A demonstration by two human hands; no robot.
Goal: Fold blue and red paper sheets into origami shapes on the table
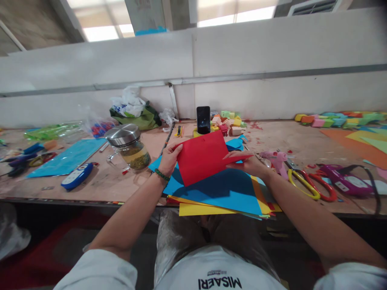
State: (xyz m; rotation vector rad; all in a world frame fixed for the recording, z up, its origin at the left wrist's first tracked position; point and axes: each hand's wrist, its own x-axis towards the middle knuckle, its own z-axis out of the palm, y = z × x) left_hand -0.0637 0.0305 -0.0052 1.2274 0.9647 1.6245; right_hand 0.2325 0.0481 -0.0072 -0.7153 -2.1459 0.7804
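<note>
Two hands (170,158) (246,163) hold one red paper sheet (203,157).

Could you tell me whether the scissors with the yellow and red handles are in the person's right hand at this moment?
No, the scissors lie on the table beside the right hand, which grips the red paper together with the left hand.
</note>
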